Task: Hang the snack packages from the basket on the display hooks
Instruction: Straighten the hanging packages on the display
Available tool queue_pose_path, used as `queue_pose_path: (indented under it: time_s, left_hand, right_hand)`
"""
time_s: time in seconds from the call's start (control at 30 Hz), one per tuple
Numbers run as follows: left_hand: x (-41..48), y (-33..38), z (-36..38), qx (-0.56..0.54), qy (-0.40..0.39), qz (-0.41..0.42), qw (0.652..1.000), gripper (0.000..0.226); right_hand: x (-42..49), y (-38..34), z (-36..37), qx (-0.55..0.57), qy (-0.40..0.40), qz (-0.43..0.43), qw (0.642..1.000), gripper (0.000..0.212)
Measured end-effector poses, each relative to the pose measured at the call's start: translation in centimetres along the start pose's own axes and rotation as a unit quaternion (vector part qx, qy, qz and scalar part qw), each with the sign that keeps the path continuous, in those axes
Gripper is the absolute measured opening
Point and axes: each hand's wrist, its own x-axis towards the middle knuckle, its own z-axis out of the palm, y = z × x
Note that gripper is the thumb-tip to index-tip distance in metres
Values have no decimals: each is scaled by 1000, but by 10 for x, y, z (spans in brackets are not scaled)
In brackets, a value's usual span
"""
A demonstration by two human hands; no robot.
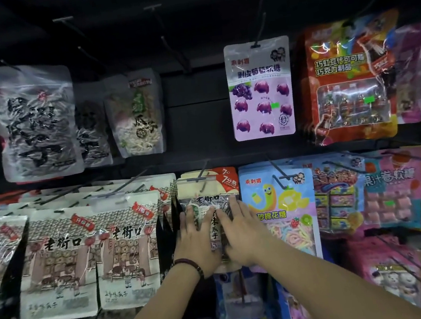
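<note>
A sunflower seed package [208, 199] with a beige top and black-and-white middle hangs on a black display hook [202, 177] in the middle row. My left hand [197, 239] and my right hand [241, 232] both lie flat against the package's front, fingers spread and pointing up. The left wrist wears a dark bead bracelet. The lower half of the package is hidden behind my hands. The basket is not in view.
Beige seed bags [125, 247] hang in rows to the left. A blue marshmallow candy bag [280, 204] hangs just to the right. Above hang a purple grape candy bag [260, 88], a red chocolate pack [347, 80] and bare hooks [173, 48]. More packages hang below.
</note>
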Motion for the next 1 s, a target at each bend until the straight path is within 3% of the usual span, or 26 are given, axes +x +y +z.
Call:
queue_pose_path:
  time_s: [0.37, 0.5, 0.57, 0.67, 0.77, 0.87, 1.0]
  left_hand:
    - [-10, 9, -4, -24, -33, 3, 999, 113]
    - [-32, 11, -17, -70, -51, 10, 996, 104]
    - [-48, 11, -27, -112, -15, 27, 993, 86]
    - [-77, 1, -44, -170, 113, 37, 978, 54]
    - [-100, -28, -59, -107, 209, 46, 971, 43]
    - [-107, -69, -69, 14, 238, 26, 971, 61]
    - [-100, -117, -80, 110, 114, -54, 986, 121]
  right_hand:
    - [-7, -10, -11, -13, -11, 17, 1000, 98]
    - [-23, -21, -18, -34, -28, -16, 999, 97]
    - [-31, -33, -22, -34, -12, -35, 999, 92]
    - [-42, -55, -30, -14, 42, -75, 996, 71]
    - [-44, -81, -31, -8, 80, -116, 990, 60]
    - [-41, -108, -24, -5, 72, -133, 988, 67]
    - [-24, -135, -13, 0, 60, -150, 987, 88]
